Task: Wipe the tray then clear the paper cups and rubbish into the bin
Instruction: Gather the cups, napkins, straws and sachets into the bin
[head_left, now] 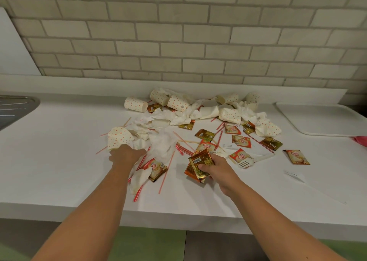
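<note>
A heap of rubbish covers the white counter point(59, 151): orange-dotted paper cups point(136, 104), crumpled napkins point(162, 143), red-striped straws point(165, 176), sachets point(241, 141) and plastic forks point(247, 162). My left hand point(127, 154) reaches into the napkins beside a crushed dotted cup point(119, 137); its fingertips are hidden, so whether it grips anything is unclear. My right hand point(217, 167) grips a bunch of gold-brown sachets point(198, 165) just above the counter. The white tray point(317, 119) lies at the right.
A steel sink point(14, 107) sits at the far left. A pink cloth point(360, 140) peeks in at the right edge by the tray. A tiled wall backs the counter. No bin is in view.
</note>
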{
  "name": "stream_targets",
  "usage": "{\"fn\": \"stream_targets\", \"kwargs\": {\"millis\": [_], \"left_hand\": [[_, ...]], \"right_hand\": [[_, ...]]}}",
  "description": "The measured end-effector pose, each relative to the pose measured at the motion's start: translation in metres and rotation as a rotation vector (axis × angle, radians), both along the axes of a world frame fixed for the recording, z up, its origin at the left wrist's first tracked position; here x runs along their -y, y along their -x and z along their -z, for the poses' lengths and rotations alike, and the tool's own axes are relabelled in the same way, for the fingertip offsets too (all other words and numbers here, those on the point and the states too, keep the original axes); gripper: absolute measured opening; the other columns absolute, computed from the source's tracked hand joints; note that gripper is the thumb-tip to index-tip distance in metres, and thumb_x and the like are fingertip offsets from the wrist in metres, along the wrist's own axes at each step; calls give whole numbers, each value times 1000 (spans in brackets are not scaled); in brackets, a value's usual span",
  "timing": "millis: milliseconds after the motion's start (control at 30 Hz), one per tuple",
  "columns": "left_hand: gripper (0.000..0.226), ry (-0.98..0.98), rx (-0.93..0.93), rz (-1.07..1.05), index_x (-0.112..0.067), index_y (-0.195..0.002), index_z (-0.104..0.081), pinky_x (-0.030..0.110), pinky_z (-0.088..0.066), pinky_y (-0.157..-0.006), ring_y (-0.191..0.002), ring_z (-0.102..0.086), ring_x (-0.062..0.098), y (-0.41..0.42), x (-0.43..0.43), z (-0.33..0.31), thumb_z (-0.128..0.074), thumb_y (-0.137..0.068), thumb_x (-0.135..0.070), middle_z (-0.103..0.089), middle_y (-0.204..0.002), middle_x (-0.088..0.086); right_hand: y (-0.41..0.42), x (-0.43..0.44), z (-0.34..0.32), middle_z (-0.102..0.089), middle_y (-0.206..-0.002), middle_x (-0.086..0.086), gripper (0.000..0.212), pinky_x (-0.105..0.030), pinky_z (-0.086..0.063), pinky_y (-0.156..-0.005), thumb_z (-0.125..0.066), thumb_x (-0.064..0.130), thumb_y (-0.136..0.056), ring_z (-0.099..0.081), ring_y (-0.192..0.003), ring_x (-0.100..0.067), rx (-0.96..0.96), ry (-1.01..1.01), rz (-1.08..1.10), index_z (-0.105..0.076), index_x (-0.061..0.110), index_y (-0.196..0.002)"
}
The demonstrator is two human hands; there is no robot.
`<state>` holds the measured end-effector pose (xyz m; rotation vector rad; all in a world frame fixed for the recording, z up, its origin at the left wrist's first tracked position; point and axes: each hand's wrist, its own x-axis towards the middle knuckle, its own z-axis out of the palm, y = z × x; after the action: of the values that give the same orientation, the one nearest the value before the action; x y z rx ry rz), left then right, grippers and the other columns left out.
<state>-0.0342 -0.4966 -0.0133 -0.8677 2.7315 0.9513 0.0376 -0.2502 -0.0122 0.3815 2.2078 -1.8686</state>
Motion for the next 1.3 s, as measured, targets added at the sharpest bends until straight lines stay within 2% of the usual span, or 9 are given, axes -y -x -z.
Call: {"fn": "stream_targets", "kwargs": {"millis": [100, 333, 467, 667, 733, 800, 1000, 1200, 1300], "left_hand": [[74, 32, 49, 11, 0, -132, -41, 39, -23, -110, -137, -21, 36, 1, 2, 2, -67, -80, -47, -25, -146, 24], [97, 179, 60, 101, -5, -139, -34, 47, -21, -112, -139, -14, 37, 6, 12, 1, -72, -68, -59, -13, -152, 20], [101, 290, 11, 332, -10, -141, -33, 44, -30, -107, -137, -23, 34, 13, 13, -3, -77, -63, -56, -28, -148, 11], [87, 149, 44, 476, -1, -134, -38, 36, -40, -103, -123, -42, 30, 15, 11, -8, -81, -68, -36, -42, -135, 16], [87, 114, 12, 466, -3, -133, -40, 35, -43, -100, -120, -44, 28, 15, 13, -8, -84, -64, -34, -42, -135, 16], [73, 110, -41, 443, -3, -120, -47, 34, -45, -92, -110, -48, 26, 15, 14, -9, -85, -63, -29, -45, -130, 16], [56, 144, -282, 346, -4, -96, -49, 42, -43, -91, -110, -45, 34, 20, 2, -34, -86, -61, -30, -41, -125, 19], [74, -5, -529, 387, -1, -131, -47, 40, -39, -101, -126, -38, 28, 9, -52, -69, -80, -70, -27, -37, -137, 11], [62, -156, -528, 503, -9, -121, -56, 34, -46, -88, -116, -49, 24, -4, -102, -77, -81, -68, -28, -46, -127, 8]], "right_hand": [[-2, -5, -1, -66, -117, -3, 39, -20, -44, -68, -62, 5, -88, -61, -103, -17, -5, 5, 12, -56, 13, -126], [-3, -15, 0, -65, -113, -1, 38, -18, -45, -65, -61, 5, -89, -61, -95, -12, 6, -10, 32, -56, 12, -125], [-2, -13, -1, -65, -117, -2, 40, -17, -44, -64, -62, 7, -89, -60, -96, -11, 19, -29, 25, -54, 14, -128], [-1, -13, -1, -63, -117, 0, 42, -16, -44, -68, -62, 9, -89, -59, -100, -13, 22, -57, 8, -53, 13, -129], [-1, -14, 0, -64, -118, -1, 42, -21, -48, -75, -63, 9, -88, -60, -104, -15, 20, -56, 7, -54, 13, -129], [-1, -16, 0, -64, -118, -1, 41, -25, -48, -84, -63, 9, -88, -60, -106, -16, 17, -58, 11, -55, 13, -128], [-3, -24, -6, -65, -107, 0, 30, -18, -48, -71, -61, 5, -89, -61, -92, -11, -34, -10, 53, -59, 14, -117], [-5, -44, -17, -66, -101, 0, 29, -22, -52, -67, -61, 3, -88, -63, -88, -11, -83, 6, 107, -59, 14, -115], [-14, -69, -30, -67, -96, 0, 23, -19, -49, -59, -60, 2, -88, -63, -81, -10, -124, -30, 149, -58, 16, -107]]}}
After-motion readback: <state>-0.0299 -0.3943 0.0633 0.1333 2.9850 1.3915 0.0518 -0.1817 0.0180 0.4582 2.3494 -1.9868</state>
